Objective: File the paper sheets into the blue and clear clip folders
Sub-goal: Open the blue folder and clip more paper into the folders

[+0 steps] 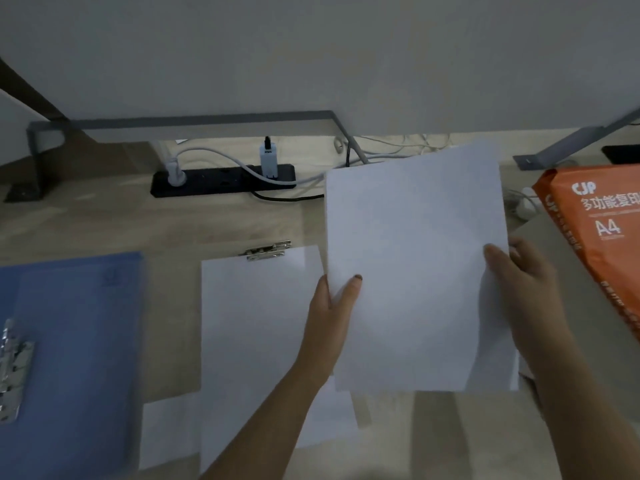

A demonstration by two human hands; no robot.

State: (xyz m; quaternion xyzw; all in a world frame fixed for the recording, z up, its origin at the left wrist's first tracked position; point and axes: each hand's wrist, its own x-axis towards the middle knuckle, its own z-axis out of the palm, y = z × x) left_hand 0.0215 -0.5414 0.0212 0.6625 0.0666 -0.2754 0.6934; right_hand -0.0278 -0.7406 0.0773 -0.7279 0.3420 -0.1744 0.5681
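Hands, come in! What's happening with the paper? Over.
Left hand, right hand: both pinching paper, held up. Clear folder, blue folder flat at left. Path clear.

Light wood-grain desk (86,223): blue plastic clip folder (79,341) at 9 o'clock; white paper sheet (252,323) under a silver metal clip (268,250) at 6, probably on a clear folder; black power strip (214,183) at 12; orange A4 paper pack (595,230) at 3.
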